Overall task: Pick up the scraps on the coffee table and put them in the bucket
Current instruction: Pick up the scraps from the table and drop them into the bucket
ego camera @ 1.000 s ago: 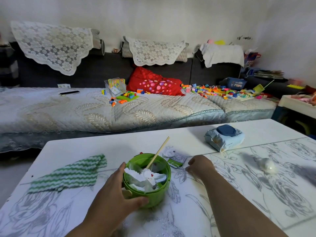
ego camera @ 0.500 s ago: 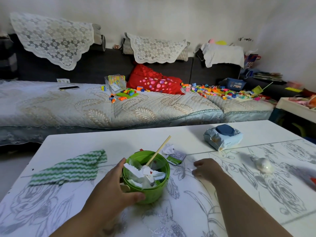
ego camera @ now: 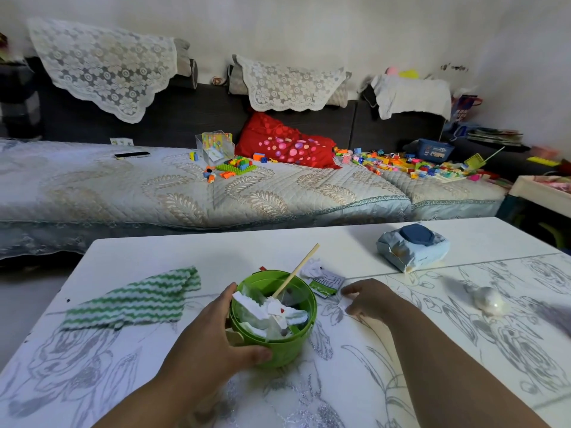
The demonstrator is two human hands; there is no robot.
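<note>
right hand point(ego camera: 369, 299) drawn back, white scrap point(ego camera: 343, 303) now pinched

A round green bucket point(ego camera: 278, 341) stands upright on the white, grey-flowered coffee table point(ego camera: 463, 350), near its front and left of centre, holding torn white paper, clear film and a wooden stick point(ego camera: 296, 270) that leans out to the far right. Just right of the bucket lies a small white scrap point(ego camera: 343, 303); beyond it, a green-and-grey wrapper point(ego camera: 327, 282) and a crumpled white scrap point(ego camera: 312, 268).
</note>
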